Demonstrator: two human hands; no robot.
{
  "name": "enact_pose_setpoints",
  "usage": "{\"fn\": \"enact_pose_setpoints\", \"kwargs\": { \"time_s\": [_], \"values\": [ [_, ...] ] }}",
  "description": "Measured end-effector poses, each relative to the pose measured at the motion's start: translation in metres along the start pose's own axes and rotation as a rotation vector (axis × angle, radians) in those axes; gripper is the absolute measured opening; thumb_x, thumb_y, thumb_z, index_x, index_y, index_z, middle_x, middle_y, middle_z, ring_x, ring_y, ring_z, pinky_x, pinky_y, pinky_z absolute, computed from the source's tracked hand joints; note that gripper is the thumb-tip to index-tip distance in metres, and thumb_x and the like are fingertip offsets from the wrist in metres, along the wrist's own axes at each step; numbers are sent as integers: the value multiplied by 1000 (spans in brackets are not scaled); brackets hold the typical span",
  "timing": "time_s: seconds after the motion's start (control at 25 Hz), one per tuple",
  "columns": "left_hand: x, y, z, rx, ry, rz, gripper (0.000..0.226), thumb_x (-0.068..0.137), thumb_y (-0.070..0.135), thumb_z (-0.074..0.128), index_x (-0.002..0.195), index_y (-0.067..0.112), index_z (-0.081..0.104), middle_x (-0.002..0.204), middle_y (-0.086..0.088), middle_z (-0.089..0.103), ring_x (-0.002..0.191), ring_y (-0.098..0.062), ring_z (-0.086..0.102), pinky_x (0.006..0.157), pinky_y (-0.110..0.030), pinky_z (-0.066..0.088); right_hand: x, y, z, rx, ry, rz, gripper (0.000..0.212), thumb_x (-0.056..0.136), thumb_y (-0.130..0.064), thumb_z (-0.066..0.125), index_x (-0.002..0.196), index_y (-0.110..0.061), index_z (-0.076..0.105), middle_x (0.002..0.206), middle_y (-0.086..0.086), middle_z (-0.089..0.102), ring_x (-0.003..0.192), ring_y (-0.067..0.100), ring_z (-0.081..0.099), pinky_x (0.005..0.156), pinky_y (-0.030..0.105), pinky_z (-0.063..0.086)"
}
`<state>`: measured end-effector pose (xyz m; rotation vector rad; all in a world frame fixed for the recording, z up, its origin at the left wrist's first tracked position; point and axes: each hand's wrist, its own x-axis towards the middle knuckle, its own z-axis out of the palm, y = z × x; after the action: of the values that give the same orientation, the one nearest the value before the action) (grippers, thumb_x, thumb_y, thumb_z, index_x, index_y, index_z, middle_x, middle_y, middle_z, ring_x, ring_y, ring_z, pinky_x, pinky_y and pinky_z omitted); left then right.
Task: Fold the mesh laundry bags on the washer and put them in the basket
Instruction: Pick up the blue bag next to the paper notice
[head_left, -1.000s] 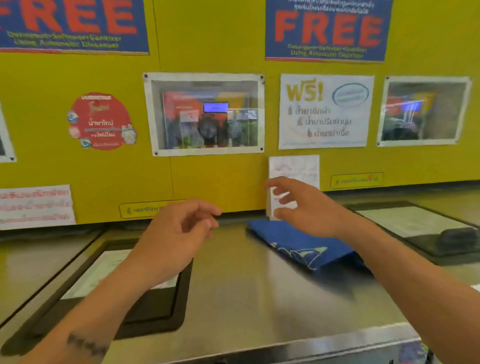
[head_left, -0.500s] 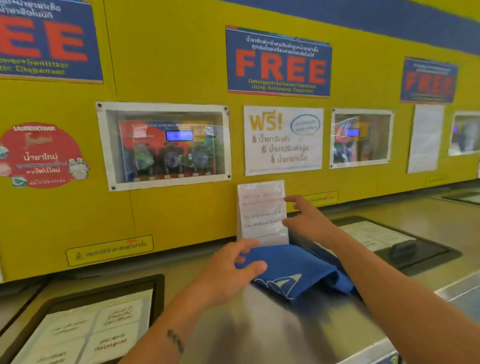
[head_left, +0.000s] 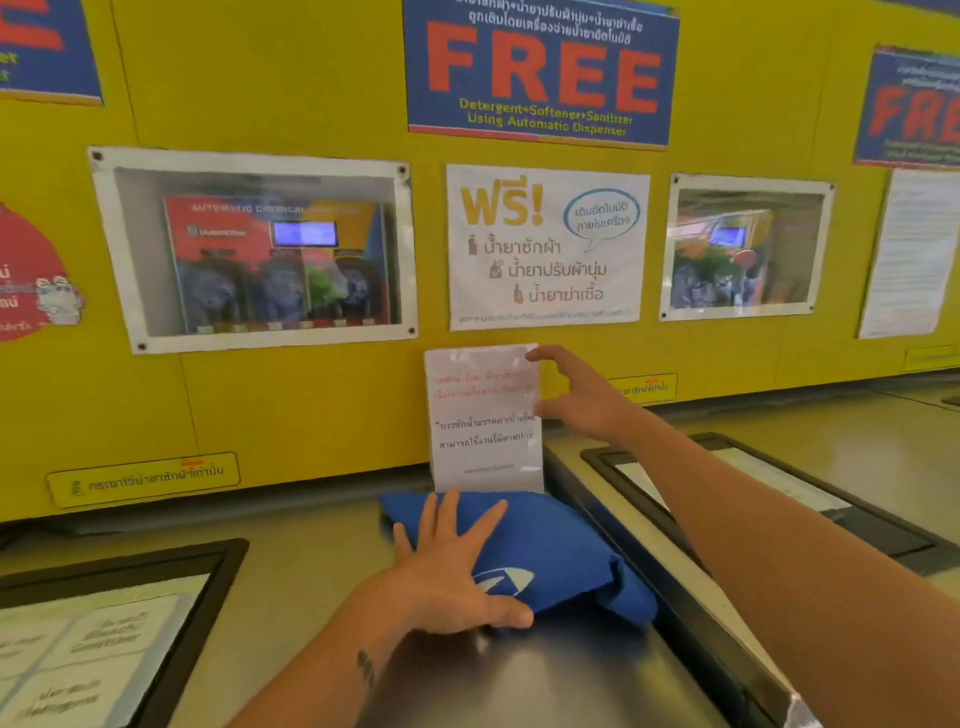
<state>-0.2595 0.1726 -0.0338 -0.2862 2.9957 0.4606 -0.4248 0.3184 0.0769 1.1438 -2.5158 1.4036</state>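
A folded blue laundry bag (head_left: 563, 545) with a white logo lies on the steel washer top (head_left: 311, 566), close to the yellow back wall. My left hand (head_left: 447, 571) rests flat on the bag's left half, fingers spread and thumb along its near edge. My right hand (head_left: 582, 400) is raised behind the bag with its fingers apart. Index finger and thumb touch the right edge of a white laminated notice (head_left: 483, 426) that stands against the wall. No basket is in view.
Two dark-framed washer lids are set into the top, one at the left (head_left: 171, 623) and one at the right (head_left: 883, 540). The yellow wall (head_left: 311, 415) carries posters and two dispenser windows. The washer's front edge runs at the lower right.
The view has closed in on the washer. My left hand slid from the bag's back corner to lie flat on it. My right hand rose from beside the notice to its right edge.
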Motion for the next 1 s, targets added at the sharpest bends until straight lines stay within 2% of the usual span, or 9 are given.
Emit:
{"fn": "enact_pose_setpoints", "kwargs": {
  "time_s": [0.12,0.24,0.32,0.44,0.52,0.64,0.76,0.92,1.0],
  "values": [
    [12,-1,3,-13,-41,-110,122,58,83,63,144,57,-19,161,1,-27,146,-26,-29,116,-62,-9,34,22,-2,62,-33,-55,44,86,4,62,117,-26,60,141,-1,47,116,28,53,77,27,53],
    [15,-3,3,6,7,-150,123,56,85,58,150,50,-13,164,7,-2,151,-23,-6,118,-56,3,51,35,2,183,-89,-89,43,83,13,56,112,-17,67,126,-3,55,111,19,55,69,14,51],
    [14,-6,3,-9,117,-121,119,54,83,59,151,49,0,159,12,18,146,-21,15,117,-48,17,54,38,6,237,-125,-115,46,81,17,51,109,-14,69,119,-4,56,101,14,57,64,13,53],
    [6,-17,1,-201,334,-47,82,71,50,76,142,51,36,132,26,48,125,-6,46,107,-26,36,56,38,13,267,-125,-165,47,82,19,51,108,-15,69,124,1,55,101,15,58,66,20,58],
    [-6,-28,-6,-310,416,-13,55,79,29,75,123,52,54,116,26,59,109,-3,58,99,-25,45,54,32,19,235,-116,-221,46,83,17,53,110,-17,69,125,1,52,100,13,58,68,21,59],
    [-36,-51,-25,-291,600,68,36,83,19,64,106,47,64,100,14,62,94,-6,61,85,-36,51,59,13,34,157,-94,-347,51,82,10,58,108,-33,68,127,1,51,108,18,55,81,29,58],
    [-79,-86,-54,-230,789,66,40,79,8,59,104,38,68,94,7,58,89,-12,60,75,-35,49,64,-27,62,244,-148,-429,52,82,8,58,107,-37,67,130,0,52,112,23,57,81,39,60],
    [-157,-148,-85,-168,966,-70,56,75,-8,53,102,39,68,101,20,57,97,-3,58,79,-15,45,62,-100,128,343,-140,-510,57,81,12,57,106,-39,67,121,-2,53,107,21,58,80,38,59],
    [-203,-185,-93,-151,1040,-170,61,74,-12,52,102,41,67,108,22,61,101,0,58,84,-17,46,60,-140,175,394,-166,-542,56,81,14,57,108,-35,67,122,-2,54,108,21,58,79,34,59]
  ]
}}
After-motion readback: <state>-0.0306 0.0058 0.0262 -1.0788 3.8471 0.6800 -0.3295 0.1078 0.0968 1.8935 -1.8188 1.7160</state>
